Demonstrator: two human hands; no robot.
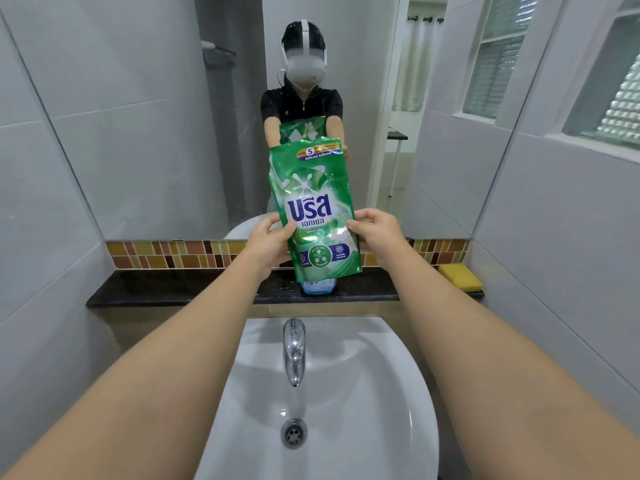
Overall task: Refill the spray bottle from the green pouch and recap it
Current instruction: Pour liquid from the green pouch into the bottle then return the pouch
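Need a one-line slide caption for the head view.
Both hands, left hand and right hand, hold the green pouch upright over the spray bottle on the dark ledge.

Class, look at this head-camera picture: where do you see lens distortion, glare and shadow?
Head view: the wide lens bends the wall tile lines and stretches both forearms at the edges; bright glints sit on the tap; the tap throws a soft shadow into the sink; the green pouch, held by left hand and right hand, is sharp.
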